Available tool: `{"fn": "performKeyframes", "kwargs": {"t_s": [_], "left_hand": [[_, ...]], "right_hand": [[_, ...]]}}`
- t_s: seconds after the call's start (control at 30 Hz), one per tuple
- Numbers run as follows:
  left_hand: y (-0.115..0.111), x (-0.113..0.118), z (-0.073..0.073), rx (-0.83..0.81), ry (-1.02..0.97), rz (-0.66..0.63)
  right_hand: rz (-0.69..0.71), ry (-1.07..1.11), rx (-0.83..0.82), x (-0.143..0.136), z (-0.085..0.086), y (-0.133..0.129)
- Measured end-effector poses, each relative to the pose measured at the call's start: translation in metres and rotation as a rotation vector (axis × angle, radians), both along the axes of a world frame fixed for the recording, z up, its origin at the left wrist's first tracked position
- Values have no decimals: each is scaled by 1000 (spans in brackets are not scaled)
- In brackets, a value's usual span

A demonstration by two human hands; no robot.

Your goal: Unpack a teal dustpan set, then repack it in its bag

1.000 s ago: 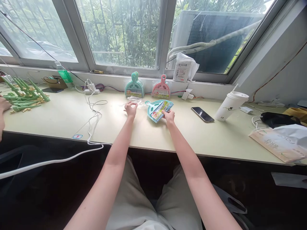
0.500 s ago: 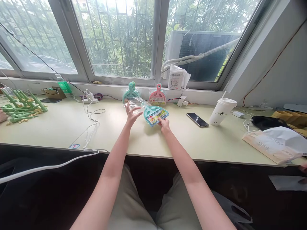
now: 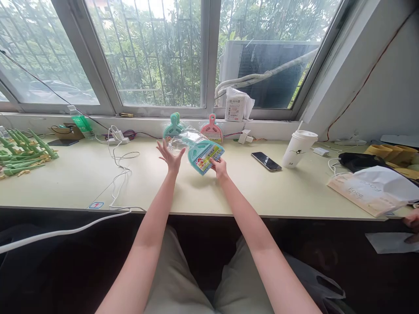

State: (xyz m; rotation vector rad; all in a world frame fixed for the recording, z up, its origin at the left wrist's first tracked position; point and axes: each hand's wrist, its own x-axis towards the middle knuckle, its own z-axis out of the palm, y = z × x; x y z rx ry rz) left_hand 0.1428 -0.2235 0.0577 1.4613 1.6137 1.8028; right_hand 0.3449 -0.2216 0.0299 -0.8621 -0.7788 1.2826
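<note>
My right hand [image 3: 218,167] grips the lower right edge of a teal dustpan-and-brush set [image 3: 204,155], which has a yellow label and a clear plastic wrapper. Its handle end points up and to the left. Beside the wrapper, my left hand [image 3: 170,158] has its fingers spread and holds nothing. Against the back wall stand several teal sets [image 3: 175,126] and a pink set [image 3: 212,128].
On the pale table [image 3: 255,196] are a phone [image 3: 266,161], a white cup [image 3: 298,149], a tissue pack [image 3: 369,192], white cables [image 3: 121,168] and green stems [image 3: 28,150]. Another person's hand [image 3: 412,220] shows at the right edge.
My left hand has opened wider and moved slightly left. The held teal set has turned a little in my right hand. The whole view has shifted slightly.
</note>
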Motion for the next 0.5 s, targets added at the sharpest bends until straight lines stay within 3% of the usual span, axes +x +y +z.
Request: {"fn": "performKeyframes", "kwargs": {"t_s": [0.1, 0.23, 0.5], "left_hand": [[4, -3, -1, -65, -303, -144], [7, -4, -4, -168, -568, -594], [-6, 18, -10, -320, -397, -1005]], "right_hand": [[-30, 44, 16, 2, 1, 1], [-18, 13, 37, 0, 3, -2], [-152, 76, 126, -8, 10, -7]]}}
